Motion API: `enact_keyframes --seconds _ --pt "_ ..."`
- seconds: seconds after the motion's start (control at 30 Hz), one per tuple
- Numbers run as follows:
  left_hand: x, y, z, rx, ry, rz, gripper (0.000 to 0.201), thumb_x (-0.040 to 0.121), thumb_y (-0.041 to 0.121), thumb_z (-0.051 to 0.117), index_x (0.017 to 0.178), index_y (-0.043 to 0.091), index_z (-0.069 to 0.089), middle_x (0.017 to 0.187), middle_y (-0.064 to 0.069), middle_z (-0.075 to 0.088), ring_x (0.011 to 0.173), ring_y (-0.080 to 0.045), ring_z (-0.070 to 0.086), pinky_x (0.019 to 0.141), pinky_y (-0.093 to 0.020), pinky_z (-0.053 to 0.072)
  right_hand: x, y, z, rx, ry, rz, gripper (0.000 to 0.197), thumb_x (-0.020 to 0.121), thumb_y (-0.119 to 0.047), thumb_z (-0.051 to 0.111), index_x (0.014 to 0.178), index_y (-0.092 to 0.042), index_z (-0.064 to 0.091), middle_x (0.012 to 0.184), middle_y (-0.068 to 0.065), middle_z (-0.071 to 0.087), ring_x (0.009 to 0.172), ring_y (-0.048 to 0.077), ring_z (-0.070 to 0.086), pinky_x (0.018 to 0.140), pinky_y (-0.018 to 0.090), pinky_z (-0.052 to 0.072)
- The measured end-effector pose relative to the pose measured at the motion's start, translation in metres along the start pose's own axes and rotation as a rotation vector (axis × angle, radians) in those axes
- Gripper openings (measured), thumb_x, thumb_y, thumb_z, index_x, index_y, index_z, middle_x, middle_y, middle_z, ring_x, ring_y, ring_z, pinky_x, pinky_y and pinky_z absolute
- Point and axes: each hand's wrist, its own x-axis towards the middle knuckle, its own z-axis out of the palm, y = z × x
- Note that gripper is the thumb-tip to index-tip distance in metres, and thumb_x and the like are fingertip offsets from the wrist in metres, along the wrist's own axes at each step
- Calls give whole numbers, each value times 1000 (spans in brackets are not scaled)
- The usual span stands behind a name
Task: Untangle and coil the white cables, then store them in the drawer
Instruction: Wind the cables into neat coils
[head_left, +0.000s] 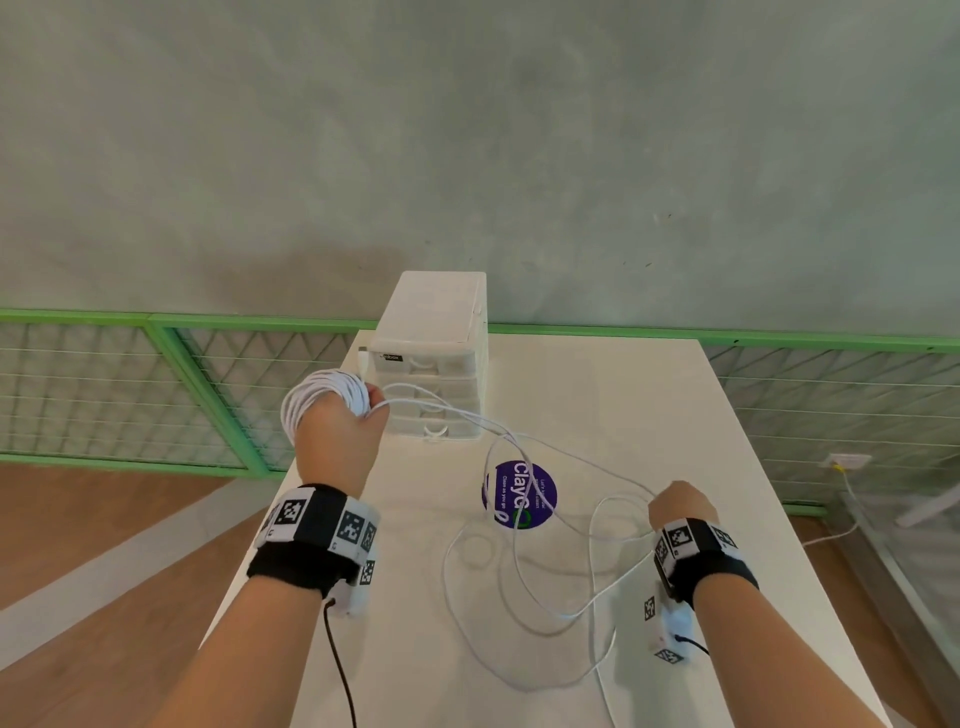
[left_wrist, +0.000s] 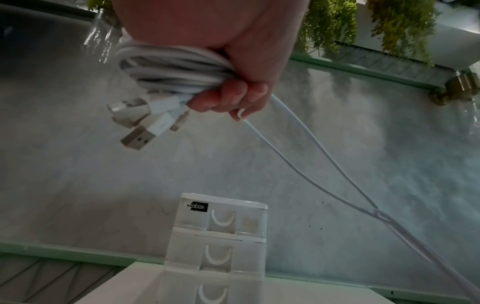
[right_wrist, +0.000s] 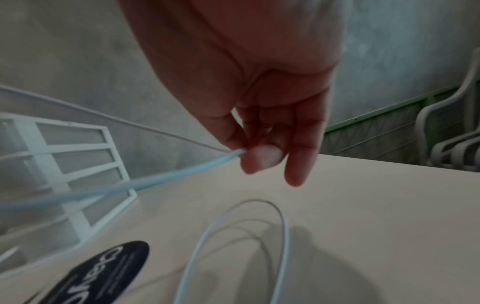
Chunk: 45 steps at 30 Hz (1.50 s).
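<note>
Grey wall (head_left: 467, 130) behind, rough and patchy. Green fence rail (head_left: 156, 319) with wire mesh below. Brown wood floor (head_left: 104, 519). White table (head_left: 597, 395) in middle. Green hanging plants (left_wrist: 363, 26), maybe fake. Soft daylight.

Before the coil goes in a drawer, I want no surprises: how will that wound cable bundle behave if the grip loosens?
The coil is probably floppy and may spring open: only the left hand grips it. Its loose plugs dangle and could snag.
</note>
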Motion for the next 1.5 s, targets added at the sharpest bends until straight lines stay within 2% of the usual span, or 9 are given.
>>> enact_keyframes --seconds 0.17,0.27,0.4,0.47,0.7,0.9,1.2,1.37,1.5 --pt "-5 9 9 -73 -78 39 24 80 11 64 61 18 50 56 4 44 53 -10 40 57 -24 28 -14 -24 -2 -3 67 -128 44 87 -7 41 131 -12 46 132 17 45 119 34 46 97 41 41" --pt "-7 17 15 -83 -102 81 20 79 11 66 64 19 54 62 1 52 60 -16 49 61 -25 34 -36 -60 -16 322 285 -627 63 79 11 39 137 -14 43 142 10 41 131 25 37 110 33 31" --pt "-4 23 17 -81 -86 104 15 79 11 66 66 14 60 65 -2 57 64 -19 53 64 -27 38 -63 -100 -31 211 -58 -1017 67 81 11 35 131 -31 49 140 -5 47 134 10 34 108 18 19" --pt "-2 24 15 -79 -62 111 18 79 12 66 65 17 56 65 -2 56 65 -19 53 64 -27 38 -64 -108 -25 103 -195 -1013 53 88 2 41 131 -29 50 134 -3 55 128 14 43 101 15 22" --pt "1 15 4 -27 -39 47 23 81 14 64 61 15 51 60 2 50 56 -12 45 58 -23 32 -52 -106 -26 59 -134 -934 22 92 -23 54 106 -17 70 101 9 65 99 25 56 84 30 40" --pt "23 -9 -22 -62 136 -92 13 78 12 68 67 8 64 65 -7 59 60 -21 53 60 -25 35 -14 -63 -33 282 147 -516 20 91 -10 49 97 -8 69 105 13 67 96 31 60 80 32 44" --pt "32 -14 -29 -167 234 -130 30 79 7 62 55 14 46 51 1 40 45 -10 36 53 -27 32 12 -1 -6 159 37 -34 26 86 -4 48 110 -6 60 112 17 65 104 33 60 82 32 46" --pt "19 0 -9 -173 115 -43 24 77 6 66 59 -5 57 53 -14 53 49 -21 47 51 -30 37 -1 -21 -3 -7 -10 -82 35 89 -9 42 122 -3 54 130 19 51 117 35 52 93 36 44" --pt "9 12 1 -187 84 47 23 78 2 62 56 7 55 51 1 47 50 -13 45 52 -14 32 -28 -64 -5 307 198 -693 49 90 -5 45 137 -15 43 146 7 38 134 23 35 111 32 27"
